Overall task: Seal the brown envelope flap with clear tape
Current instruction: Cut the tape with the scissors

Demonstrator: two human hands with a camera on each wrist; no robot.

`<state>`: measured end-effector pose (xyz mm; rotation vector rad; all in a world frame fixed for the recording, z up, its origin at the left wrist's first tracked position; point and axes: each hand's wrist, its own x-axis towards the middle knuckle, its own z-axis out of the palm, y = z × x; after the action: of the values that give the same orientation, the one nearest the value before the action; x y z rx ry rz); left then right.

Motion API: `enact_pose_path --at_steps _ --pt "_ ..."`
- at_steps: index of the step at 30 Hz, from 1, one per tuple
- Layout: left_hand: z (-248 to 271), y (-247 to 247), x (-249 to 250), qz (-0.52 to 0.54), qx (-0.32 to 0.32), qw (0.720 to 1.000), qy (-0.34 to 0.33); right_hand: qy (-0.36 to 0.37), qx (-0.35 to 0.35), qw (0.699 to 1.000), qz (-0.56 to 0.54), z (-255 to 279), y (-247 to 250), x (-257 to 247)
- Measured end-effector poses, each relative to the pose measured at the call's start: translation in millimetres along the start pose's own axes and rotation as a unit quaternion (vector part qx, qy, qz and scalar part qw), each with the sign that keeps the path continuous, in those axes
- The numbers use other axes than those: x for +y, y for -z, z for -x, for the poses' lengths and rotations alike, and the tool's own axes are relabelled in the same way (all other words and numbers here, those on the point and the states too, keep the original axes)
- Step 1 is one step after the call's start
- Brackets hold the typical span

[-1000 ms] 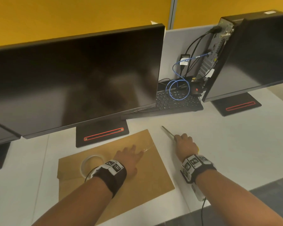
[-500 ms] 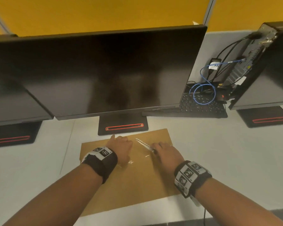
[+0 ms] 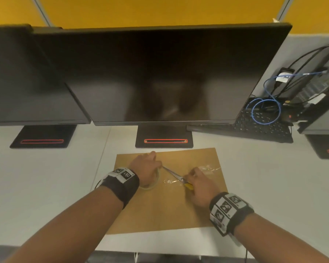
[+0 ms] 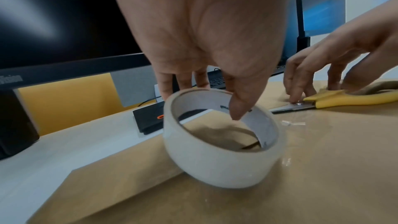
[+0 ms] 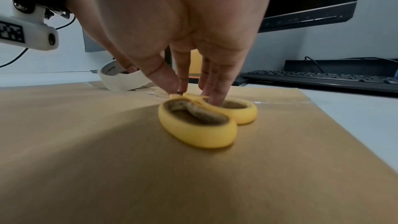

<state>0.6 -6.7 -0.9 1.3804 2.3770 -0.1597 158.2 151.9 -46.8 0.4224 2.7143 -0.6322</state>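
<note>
One risk stands out. The left hand (image 3: 145, 166), thumb inside and fingers outside, grips the tilted tape roll (image 4: 215, 164) on the left half of the envelope (image 3: 169, 209), which lies flat on the desk (image 3: 65, 177), nearer than the monitor stand (image 3: 163, 137). The right hand (image 3: 199, 185) pinches the flat-lying scissors (image 5: 200, 125) between thumb and forefinger. Lifting them could snag and peel the wrinkled tape strip (image 3: 209, 168).

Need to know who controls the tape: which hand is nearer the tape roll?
Left. The left hand grips the tape roll, thumb inside its core, on the envelope. The right hand holds the yellow scissors to the roll's right, not touching it.
</note>
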Motion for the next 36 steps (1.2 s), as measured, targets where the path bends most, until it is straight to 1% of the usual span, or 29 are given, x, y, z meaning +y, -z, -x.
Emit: enact_pose_path --at_steps 3,6,8,9,12,14,17,20,23,25,31,33,36 --pt "-1 -5 -8 0.030 -0.002 0.999 0.028 -0.011 -0.007 0.998 0.055 4 -4 6" --pt "-6 -8 -13 0.019 -0.005 0.999 0.038 -0.018 -0.012 0.994 0.106 2 -1 8" --pt "-8 -9 -16 0.039 -0.018 0.998 0.055 -0.010 -0.014 0.988 0.151 0 1 8" --pt "-8 -11 -16 0.048 -0.032 0.997 0.059 -0.008 -0.020 0.987 0.158 -1 2 8" --pt "-8 -12 -14 0.023 -0.081 0.996 0.035 -0.026 -0.044 0.991 0.124 -2 5 5" --pt "-9 -10 -13 0.015 -0.096 0.995 0.023 -0.036 -0.049 0.992 0.112 -4 4 4" --pt "-11 -9 -15 0.054 -0.112 0.992 0.024 -0.037 -0.054 0.993 0.103 -7 4 8" --pt "-14 -13 -22 0.070 -0.133 0.989 0.015 -0.018 -0.060 0.996 0.068 -8 8 13" --pt "-17 -17 -27 0.090 -0.118 0.989 0.009 -0.004 -0.071 0.997 0.036 -7 15 21" --pt "-18 -18 -28 0.100 -0.110 0.989 0.007 0.013 -0.085 0.996 0.034 -6 19 25" --pt "-19 -21 -31 0.119 -0.106 0.987 0.000 0.084 -0.081 0.990 0.080 0 27 34" --pt "-20 -21 -32 0.121 -0.106 0.987 -0.002 0.104 -0.102 0.983 0.113 3 27 35" --pt "-21 -22 -32 0.124 -0.110 0.986 -0.002 0.115 -0.128 0.973 0.151 5 25 31"
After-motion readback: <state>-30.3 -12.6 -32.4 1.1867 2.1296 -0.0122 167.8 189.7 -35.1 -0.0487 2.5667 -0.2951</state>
